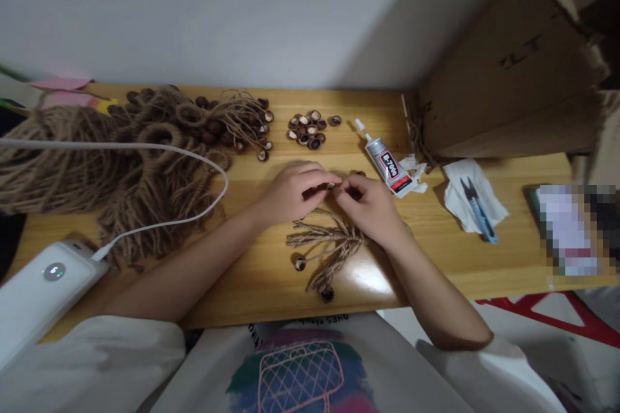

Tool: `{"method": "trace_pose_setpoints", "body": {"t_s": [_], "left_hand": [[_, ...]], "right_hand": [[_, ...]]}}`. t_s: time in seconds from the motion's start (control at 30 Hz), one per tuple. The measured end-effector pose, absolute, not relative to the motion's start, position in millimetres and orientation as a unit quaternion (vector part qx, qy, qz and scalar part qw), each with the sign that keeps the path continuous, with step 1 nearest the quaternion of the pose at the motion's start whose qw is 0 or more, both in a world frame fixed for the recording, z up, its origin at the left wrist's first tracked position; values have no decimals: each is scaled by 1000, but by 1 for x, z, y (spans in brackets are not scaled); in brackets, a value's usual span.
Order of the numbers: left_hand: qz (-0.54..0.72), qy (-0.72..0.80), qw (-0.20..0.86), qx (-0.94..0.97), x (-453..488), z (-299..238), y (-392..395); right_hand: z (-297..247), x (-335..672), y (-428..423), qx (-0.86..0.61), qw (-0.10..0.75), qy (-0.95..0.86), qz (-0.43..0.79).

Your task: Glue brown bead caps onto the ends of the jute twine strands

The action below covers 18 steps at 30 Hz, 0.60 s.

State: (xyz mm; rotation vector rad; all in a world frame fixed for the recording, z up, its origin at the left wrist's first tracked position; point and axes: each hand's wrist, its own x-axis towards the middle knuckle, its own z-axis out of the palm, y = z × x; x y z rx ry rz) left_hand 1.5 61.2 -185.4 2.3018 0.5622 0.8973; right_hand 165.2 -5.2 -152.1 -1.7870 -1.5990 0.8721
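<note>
Two hands, left (300, 192) and right (375, 210), meet above the surface (450, 261) in my remote view, fingertips pinching a small brown piece (331, 186), mostly hidden by them. I judge that a slack pinch could drop it, or a dragging wrist could tangle the cord bundle (339, 242). That bundle lies on the surface, partly beneath the right hand: tan, twisted, fanning leftward from a gathered point, with two dark, hollow shells (300, 263) near its ends.
</note>
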Motion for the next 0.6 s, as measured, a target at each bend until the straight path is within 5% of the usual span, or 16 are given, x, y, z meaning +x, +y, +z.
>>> {"method": "trace_pose_setpoints", "body": {"t_s": [0.6], "left_hand": [[330, 222, 311, 863, 2, -183, 60]], "right_hand": [[-152, 164, -6, -670, 294, -602, 319]]}}
